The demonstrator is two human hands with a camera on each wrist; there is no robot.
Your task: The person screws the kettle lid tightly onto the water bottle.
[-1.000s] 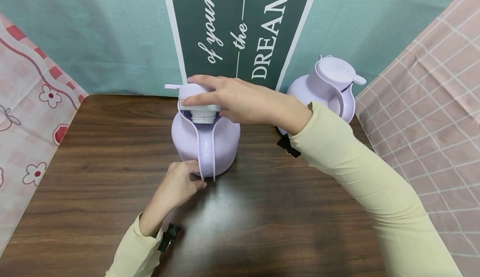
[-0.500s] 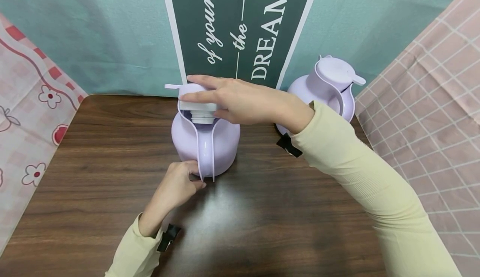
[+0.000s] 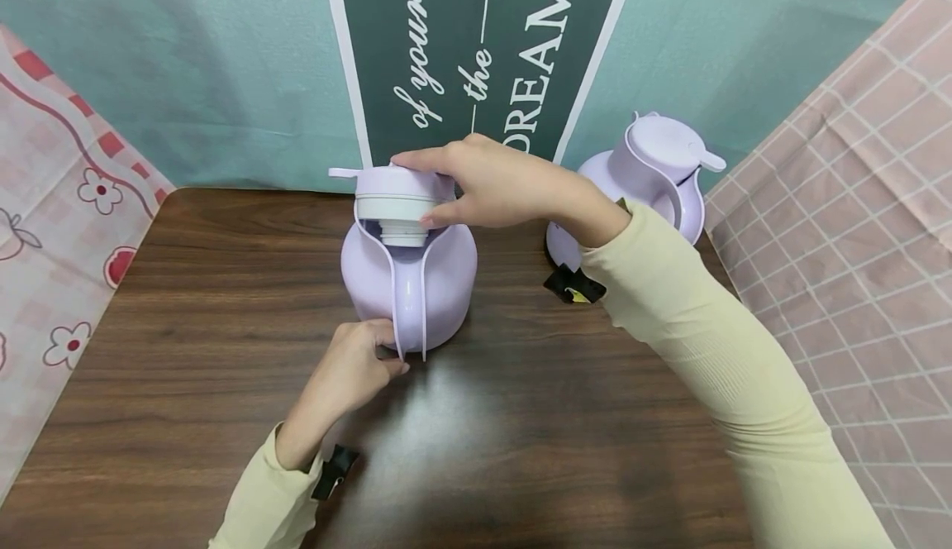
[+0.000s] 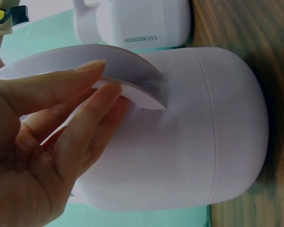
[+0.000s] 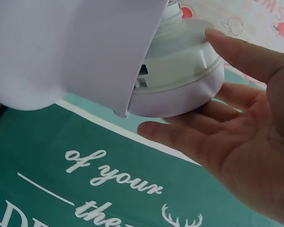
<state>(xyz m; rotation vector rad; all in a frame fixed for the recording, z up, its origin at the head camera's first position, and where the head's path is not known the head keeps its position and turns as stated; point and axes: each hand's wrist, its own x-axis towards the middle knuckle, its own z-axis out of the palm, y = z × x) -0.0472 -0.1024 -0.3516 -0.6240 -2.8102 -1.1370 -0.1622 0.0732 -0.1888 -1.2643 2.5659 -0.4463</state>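
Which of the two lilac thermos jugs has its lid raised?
The left thermos jug in the head view: its lid is raised, exposing the white stopper, whereas the right thermos jug has a lowered lid.

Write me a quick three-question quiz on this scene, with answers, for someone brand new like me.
1. Which part of the jug does the left hand hold?
2. True or false: that jug's lid is fully closed.
3. In the head view, the second jug stands: (a) left of the first, (b) right of it, (c) on top of it.

Key: 1. The handle. 2. False: it is raised, showing its white underside. 3. b.
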